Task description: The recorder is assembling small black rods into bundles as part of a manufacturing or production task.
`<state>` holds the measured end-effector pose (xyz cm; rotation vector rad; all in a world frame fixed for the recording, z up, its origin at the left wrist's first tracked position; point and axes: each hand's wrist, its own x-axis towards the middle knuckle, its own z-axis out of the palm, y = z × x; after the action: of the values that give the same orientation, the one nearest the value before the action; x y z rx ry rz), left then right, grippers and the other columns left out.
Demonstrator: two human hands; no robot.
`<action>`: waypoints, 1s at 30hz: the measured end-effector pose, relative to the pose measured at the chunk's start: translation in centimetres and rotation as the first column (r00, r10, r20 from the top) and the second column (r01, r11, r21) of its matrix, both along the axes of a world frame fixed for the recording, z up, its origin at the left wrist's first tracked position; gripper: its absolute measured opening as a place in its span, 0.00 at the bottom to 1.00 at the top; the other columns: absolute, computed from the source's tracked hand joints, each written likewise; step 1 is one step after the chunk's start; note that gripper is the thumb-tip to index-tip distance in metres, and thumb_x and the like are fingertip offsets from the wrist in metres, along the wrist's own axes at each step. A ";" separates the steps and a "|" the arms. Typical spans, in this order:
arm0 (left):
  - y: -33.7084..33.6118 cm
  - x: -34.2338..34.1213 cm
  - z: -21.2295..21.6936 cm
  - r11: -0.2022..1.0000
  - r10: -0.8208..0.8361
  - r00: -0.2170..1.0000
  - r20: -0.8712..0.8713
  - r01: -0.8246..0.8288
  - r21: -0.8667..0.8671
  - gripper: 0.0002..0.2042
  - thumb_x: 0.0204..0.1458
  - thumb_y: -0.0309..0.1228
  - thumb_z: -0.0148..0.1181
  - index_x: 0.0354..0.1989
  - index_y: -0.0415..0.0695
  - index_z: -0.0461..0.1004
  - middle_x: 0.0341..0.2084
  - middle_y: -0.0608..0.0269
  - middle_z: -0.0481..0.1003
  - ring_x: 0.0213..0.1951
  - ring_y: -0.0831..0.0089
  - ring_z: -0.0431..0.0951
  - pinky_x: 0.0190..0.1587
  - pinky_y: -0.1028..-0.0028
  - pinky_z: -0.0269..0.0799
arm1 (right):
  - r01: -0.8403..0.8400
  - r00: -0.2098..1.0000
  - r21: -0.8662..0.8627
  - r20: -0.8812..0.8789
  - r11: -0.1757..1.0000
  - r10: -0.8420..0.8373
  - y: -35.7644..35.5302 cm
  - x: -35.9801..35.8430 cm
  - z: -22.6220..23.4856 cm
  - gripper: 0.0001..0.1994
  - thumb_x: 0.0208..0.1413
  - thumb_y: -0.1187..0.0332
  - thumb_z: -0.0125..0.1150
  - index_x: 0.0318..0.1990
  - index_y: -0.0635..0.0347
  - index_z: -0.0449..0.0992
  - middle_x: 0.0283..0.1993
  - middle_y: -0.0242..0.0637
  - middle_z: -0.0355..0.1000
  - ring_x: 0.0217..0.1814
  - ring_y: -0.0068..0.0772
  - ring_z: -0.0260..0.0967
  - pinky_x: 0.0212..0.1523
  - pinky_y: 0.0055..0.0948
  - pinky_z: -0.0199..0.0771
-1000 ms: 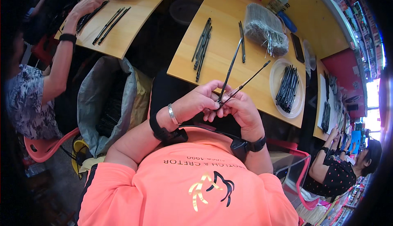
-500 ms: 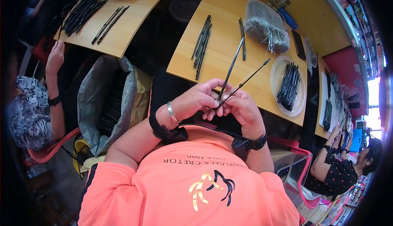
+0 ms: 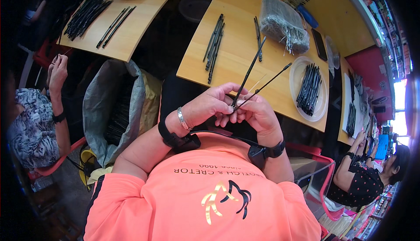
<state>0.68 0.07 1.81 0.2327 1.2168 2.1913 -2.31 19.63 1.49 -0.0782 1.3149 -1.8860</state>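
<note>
My left hand (image 3: 209,104) and my right hand (image 3: 259,111) meet in front of my chest, their fingers pinched close together. Between my left thumb and fingers stands a slim black rod (image 3: 251,70), slanting up and away. A second black rod (image 3: 272,79) with a small knob along it runs out from my right fingers toward the upper right. The lower ends of both rods come together at my fingertips, where the fingers partly hide them. A thin pale wire (image 3: 257,83) sticks up between the two rods.
On the wooden table (image 3: 236,27) lie a bunch of black rods (image 3: 213,51), a few more rods (image 3: 258,40), a clear bag of thin wires (image 3: 280,20), a phone (image 3: 319,45) and a plastic plate (image 3: 294,79) of rods. A big sack (image 3: 94,105) stands left. People sit on both sides.
The rod in my left hand now leans a little more to the right, and the thin wire has shifted slightly. At the left, the other person's hands have come together.
</note>
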 end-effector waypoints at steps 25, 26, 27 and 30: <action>0.6 -0.2 -1.2 0.948 0.133 0.990 -0.045 -0.141 -0.284 0.06 0.54 0.30 0.52 0.36 0.43 0.66 0.16 0.71 0.65 0.14 0.85 0.61 0.15 0.85 0.54 | 0.205 0.978 0.003 -0.041 0.979 -0.205 1.4 -0.4 0.5 0.09 0.54 0.69 0.58 0.38 0.64 0.73 0.29 0.34 0.73 0.28 0.23 0.72 0.31 0.19 0.74; 0.5 -0.3 -1.1 0.949 0.133 0.990 -0.046 -0.140 -0.283 0.06 0.54 0.30 0.52 0.36 0.43 0.66 0.16 0.71 0.65 0.14 0.85 0.61 0.15 0.85 0.54 | 0.193 0.978 0.052 -0.093 0.980 -0.187 1.5 -0.2 1.1 0.09 0.55 0.68 0.57 0.39 0.64 0.73 0.30 0.35 0.73 0.30 0.23 0.72 0.33 0.20 0.74; 0.3 -0.3 -0.8 0.951 0.125 0.992 -0.013 -0.124 -0.282 0.05 0.53 0.30 0.52 0.35 0.44 0.66 0.16 0.70 0.66 0.13 0.85 0.62 0.15 0.85 0.55 | 0.180 0.976 0.100 -0.142 0.979 -0.165 1.5 0.0 1.5 0.10 0.56 0.68 0.56 0.40 0.64 0.73 0.31 0.35 0.73 0.31 0.23 0.72 0.35 0.20 0.74; 0.1 -0.4 -0.9 0.952 0.116 0.993 0.022 -0.105 -0.288 0.04 0.53 0.30 0.52 0.34 0.45 0.66 0.15 0.70 0.67 0.13 0.84 0.62 0.15 0.85 0.55 | 0.170 0.974 0.071 -0.161 0.983 -0.157 1.8 -0.1 1.6 0.10 0.57 0.68 0.55 0.42 0.64 0.74 0.32 0.36 0.74 0.33 0.23 0.72 0.38 0.21 0.74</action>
<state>0.27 0.17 0.93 0.0021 1.5384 2.0671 -2.40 21.47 3.07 -0.0758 1.5467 -1.9916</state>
